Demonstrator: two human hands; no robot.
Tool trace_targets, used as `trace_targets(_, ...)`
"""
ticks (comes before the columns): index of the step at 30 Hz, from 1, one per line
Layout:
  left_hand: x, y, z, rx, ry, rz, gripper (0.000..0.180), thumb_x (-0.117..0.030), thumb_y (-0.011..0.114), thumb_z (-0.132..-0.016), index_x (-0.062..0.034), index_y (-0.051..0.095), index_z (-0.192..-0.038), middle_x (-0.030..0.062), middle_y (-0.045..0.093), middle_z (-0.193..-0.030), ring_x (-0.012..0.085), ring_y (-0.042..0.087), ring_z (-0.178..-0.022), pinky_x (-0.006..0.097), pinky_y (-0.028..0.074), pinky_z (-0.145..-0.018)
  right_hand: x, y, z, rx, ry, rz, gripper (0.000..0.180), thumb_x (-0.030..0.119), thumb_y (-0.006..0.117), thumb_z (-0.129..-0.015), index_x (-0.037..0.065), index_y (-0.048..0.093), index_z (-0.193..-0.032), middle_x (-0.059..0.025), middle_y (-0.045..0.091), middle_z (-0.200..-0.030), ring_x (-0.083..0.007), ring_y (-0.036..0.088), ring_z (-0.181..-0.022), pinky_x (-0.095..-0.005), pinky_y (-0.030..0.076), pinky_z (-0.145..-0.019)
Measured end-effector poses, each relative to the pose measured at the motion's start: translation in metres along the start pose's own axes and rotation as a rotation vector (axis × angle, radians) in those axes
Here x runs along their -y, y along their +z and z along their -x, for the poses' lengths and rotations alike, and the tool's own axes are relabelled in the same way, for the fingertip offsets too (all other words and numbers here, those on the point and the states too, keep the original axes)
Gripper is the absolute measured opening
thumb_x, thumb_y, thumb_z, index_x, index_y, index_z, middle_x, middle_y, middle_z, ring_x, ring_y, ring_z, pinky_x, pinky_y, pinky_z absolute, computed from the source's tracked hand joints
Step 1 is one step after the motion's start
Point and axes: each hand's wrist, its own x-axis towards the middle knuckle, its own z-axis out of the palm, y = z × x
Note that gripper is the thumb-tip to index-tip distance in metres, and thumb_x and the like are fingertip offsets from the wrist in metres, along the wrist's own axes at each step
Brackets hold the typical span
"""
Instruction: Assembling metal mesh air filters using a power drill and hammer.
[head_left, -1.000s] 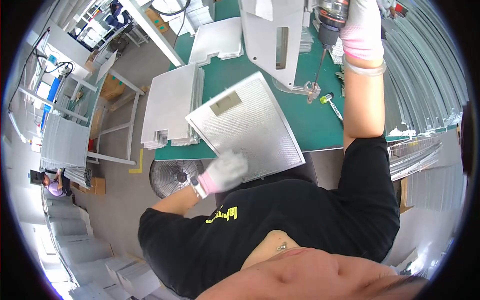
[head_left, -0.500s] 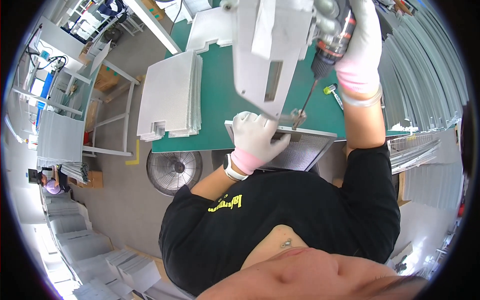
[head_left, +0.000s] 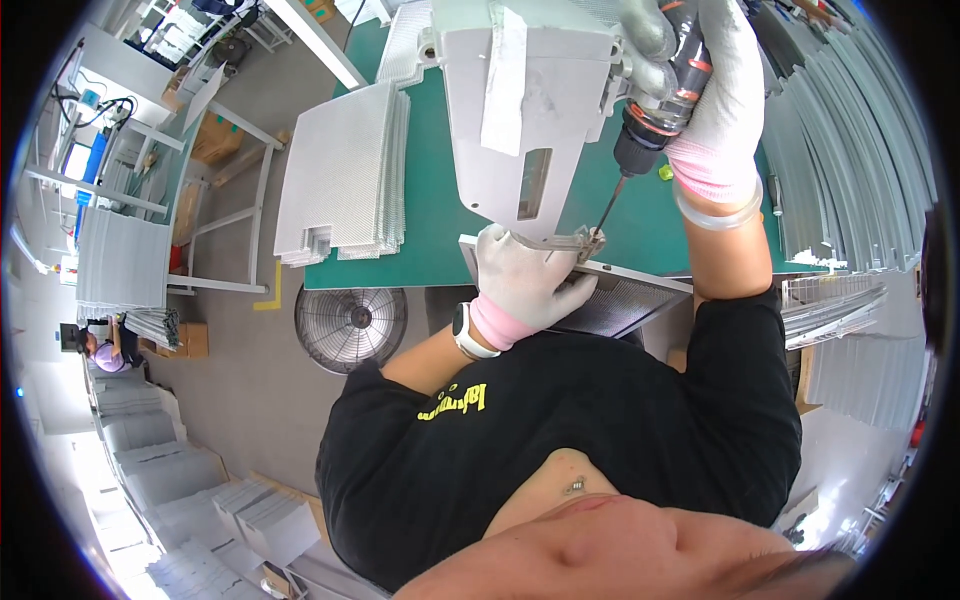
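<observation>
- Clearly, both hands wear white gloves with pink cuffs; the left hand [head_left: 520,280] lies on the near edge of a flat metal mesh filter panel [head_left: 640,295], its fingers [head_left: 560,290] curled over the frame and pinning it down.
- That panel sits at the front edge of the green surface [head_left: 430,215], partly overhanging it; most of its face is hidden under the hand and a grey metal fixture [head_left: 520,110].
- At the upper edge, the right hand [head_left: 715,90] is wrapped tightly around a powered screwdriver [head_left: 655,110], fingers fully closed on its body; the tool's top is cut off by the rim.
- Its thin bit [head_left: 606,208] slants down to a small metal clip [head_left: 570,240] on the panel's frame, just beside the left fingertips; whether the tip touches a screw is too small to tell.
- To the left on the surface lies 1 stack of similar mesh panels [head_left: 345,175], well apart from the hands.
- Below the surface's edge a round fan [head_left: 350,325] stands on the floor.
- Along the right rim lean rows of metal sheets [head_left: 850,150], bent by the lens.
- Far left, another person [head_left: 105,350] is small and hard to make out.
</observation>
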Motion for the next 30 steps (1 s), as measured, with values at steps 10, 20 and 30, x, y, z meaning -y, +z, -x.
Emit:
trace_targets(10, 0.005, 0.017, 0.012, -0.052, 0.037, 0.275, 0.032, -0.028, 0.079, -0.075, -0.0116, 0.076, -0.102, 0.0028, 0.054, -0.072, 0.0209, 0.058, -0.063, 0.035, 0.044, -0.055, 0.006, 0.075, 0.047, -0.673, 0.477, 0.664, 0.068, 0.05, 0.06, -0.097, 0.001, 0.042, -0.14, -0.004, 0.058, -0.078, -0.0097, 0.054, -0.053, -0.0215, 0.04, -0.044)
trace_targets(20, 0.002, 0.023, 0.014, 0.005, 0.13, 0.306, 0.033, -0.026, 0.079, -0.077, -0.0105, 0.072, -0.106, 0.0031, 0.052, -0.079, 0.0191, 0.056, -0.068, 0.035, 0.042, -0.058, 0.015, 0.057, 0.067, -0.646, 0.59, 0.475, 0.075, 0.054, 0.063, -0.092, 0.0, 0.044, -0.142, -0.014, 0.068, -0.107, -0.0176, 0.069, -0.091, -0.0326, 0.058, -0.079)
trace_targets(30, 0.01, 0.037, 0.024, 0.133, 0.208, 0.172, 0.037, -0.032, 0.075, -0.082, -0.0125, 0.067, -0.112, 0.0047, 0.054, -0.081, 0.0221, 0.056, -0.072, 0.037, 0.043, -0.062, -0.002, 0.069, 0.063, -0.708, 0.529, 0.317, 0.081, 0.055, 0.075, -0.085, -0.002, 0.044, -0.134, -0.0017, 0.052, -0.064, -0.0051, 0.044, -0.044, -0.0186, 0.032, -0.039)
